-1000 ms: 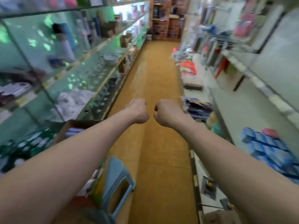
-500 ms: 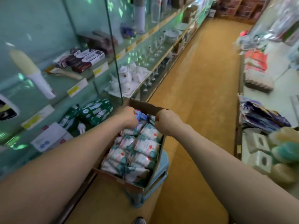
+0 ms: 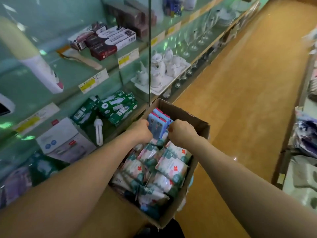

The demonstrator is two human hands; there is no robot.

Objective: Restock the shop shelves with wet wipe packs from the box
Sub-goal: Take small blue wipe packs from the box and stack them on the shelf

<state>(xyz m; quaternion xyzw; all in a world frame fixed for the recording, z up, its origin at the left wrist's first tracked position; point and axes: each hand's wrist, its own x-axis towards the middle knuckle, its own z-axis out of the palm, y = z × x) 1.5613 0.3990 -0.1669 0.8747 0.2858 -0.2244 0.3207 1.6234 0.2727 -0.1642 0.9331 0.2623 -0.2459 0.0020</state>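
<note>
left hand [image 3: 141, 130], right hand [image 3: 181, 134] flanking blue packs [image 3: 157, 125] in box [image 3: 197, 121], fingers hidden

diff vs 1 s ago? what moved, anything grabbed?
Both fists, held out ahead a second ago, came down into the cardboard box: left hand and right hand now flank the upright blue packs at its far end and seem to pinch their edges. The white-and-green wet wipe packs lie unmoved in the box.
</note>
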